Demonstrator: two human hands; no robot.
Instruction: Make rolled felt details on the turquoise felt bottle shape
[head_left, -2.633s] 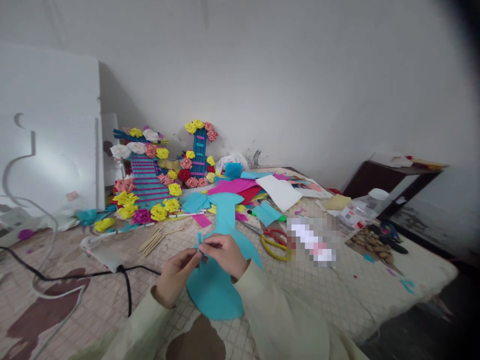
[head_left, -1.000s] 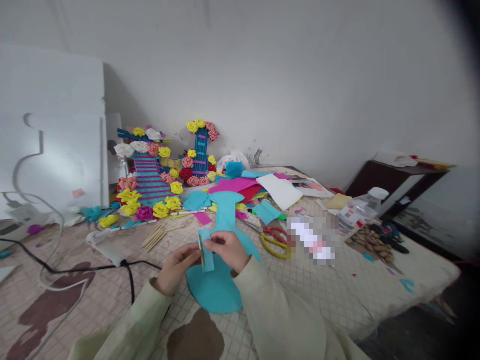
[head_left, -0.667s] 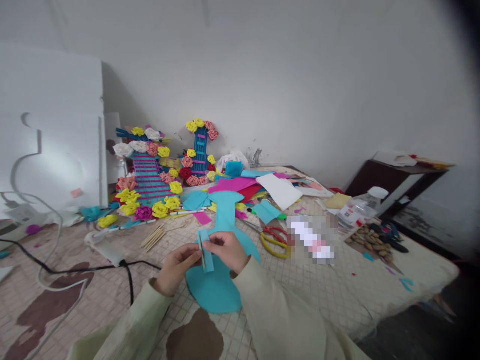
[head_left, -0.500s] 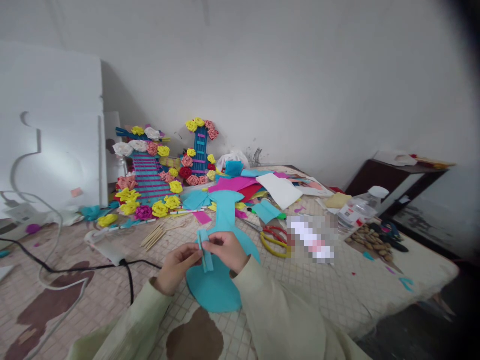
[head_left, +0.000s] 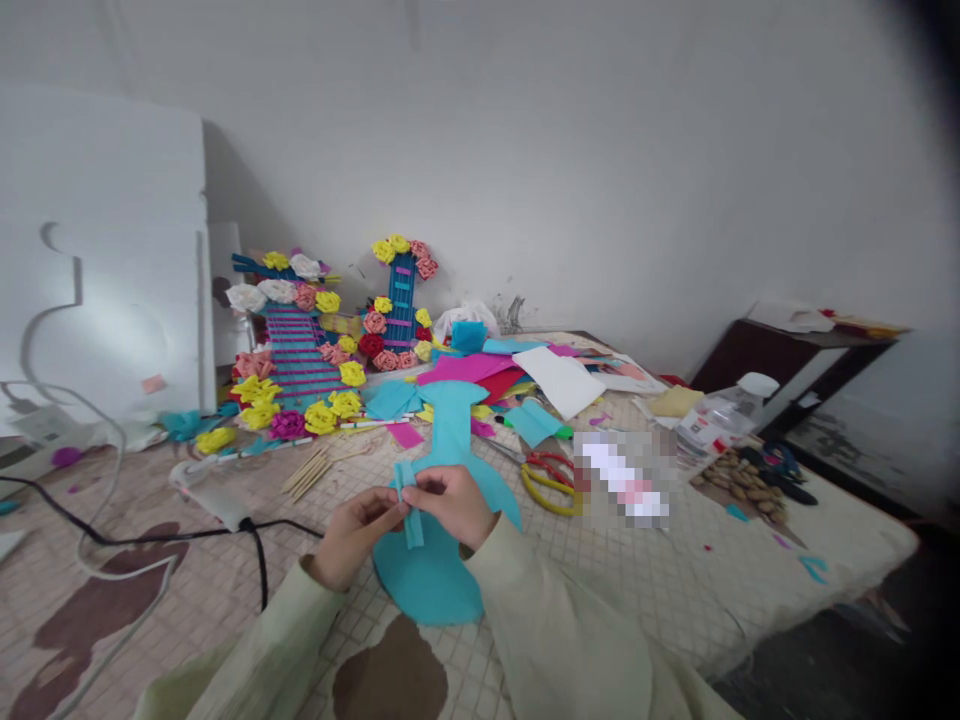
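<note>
Between my two hands is a small folded strip of light-blue paper (head_left: 413, 530), held upright with a crease along its length. My left hand (head_left: 358, 530) pinches its left edge between thumb and fingers. From the other side my right hand (head_left: 452, 503) pinches the same strip near its middle, thumb close to the left thumb. Beneath both hands lies a large blue guitar-shaped cutout (head_left: 431, 590), its neck pointing away from me. My right hand and sleeve cover part of its body.
Scissors with red and yellow handles (head_left: 551, 482) lie to the right, near a blurred patch. Wooden sticks (head_left: 307, 473) and a white power strip (head_left: 210, 500) with cables are left. Flower-covered guitar shapes (head_left: 304, 350), coloured paper (head_left: 469, 370) and a plastic bottle (head_left: 720, 420) stand farther back.
The paper strip looks narrower, its right part folded in. My right fingers have shifted slightly left along it, nearer my left thumb. Everything else stays put.
</note>
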